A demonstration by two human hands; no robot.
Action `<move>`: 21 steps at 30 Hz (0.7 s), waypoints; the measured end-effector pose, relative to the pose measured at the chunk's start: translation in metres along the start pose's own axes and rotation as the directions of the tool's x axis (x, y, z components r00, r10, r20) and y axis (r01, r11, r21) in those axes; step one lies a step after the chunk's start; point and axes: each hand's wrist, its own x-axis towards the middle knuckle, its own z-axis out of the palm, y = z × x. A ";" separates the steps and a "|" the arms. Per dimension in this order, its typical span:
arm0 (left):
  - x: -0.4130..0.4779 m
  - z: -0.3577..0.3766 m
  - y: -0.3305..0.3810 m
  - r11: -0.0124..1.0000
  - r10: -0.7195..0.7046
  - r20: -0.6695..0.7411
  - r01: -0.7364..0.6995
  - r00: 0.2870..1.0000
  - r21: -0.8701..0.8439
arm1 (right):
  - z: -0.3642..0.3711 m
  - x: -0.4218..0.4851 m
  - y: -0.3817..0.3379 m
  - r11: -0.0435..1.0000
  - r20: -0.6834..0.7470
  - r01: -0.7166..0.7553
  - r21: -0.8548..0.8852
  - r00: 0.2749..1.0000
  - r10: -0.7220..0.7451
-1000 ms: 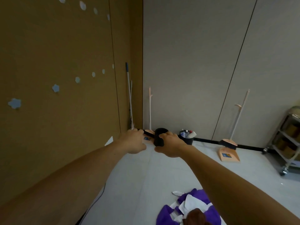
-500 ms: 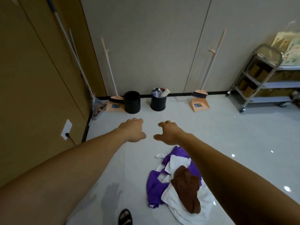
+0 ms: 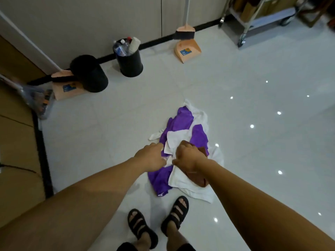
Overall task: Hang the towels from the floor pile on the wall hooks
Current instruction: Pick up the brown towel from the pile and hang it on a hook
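Standing in two black sandals (image 3: 139,227), bottom centre. Holding left hand (image 3: 152,156) and right hand (image 3: 187,156) side by side over towel pile (image 3: 183,121) at frame centre, fingers curling under; cannot tell whether pinching cloth. Showing three towel colours: purple, white, brown. Sitting beyond, upper left: two black bins (image 3: 129,63), two dustpans (image 3: 187,49).

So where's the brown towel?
In the head view, the brown towel lies on the right side of the pile, atop a white towel, partly behind the right hand.
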 end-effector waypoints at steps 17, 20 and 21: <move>0.315 0.258 -0.083 0.994 0.069 0.090 -0.061 0.994 -0.095 | 0.247 0.286 0.179 0.964 -0.043 -0.248 0.098 0.966 0.253; 0.350 0.282 -0.095 0.993 0.077 0.084 -0.070 0.993 -0.092 | 0.260 0.321 0.193 0.972 -0.163 -0.231 0.049 0.958 0.236; 0.358 0.287 -0.097 0.993 0.080 0.083 -0.072 0.993 -0.092 | 0.262 0.329 0.197 0.975 -0.192 -0.221 0.011 0.957 0.219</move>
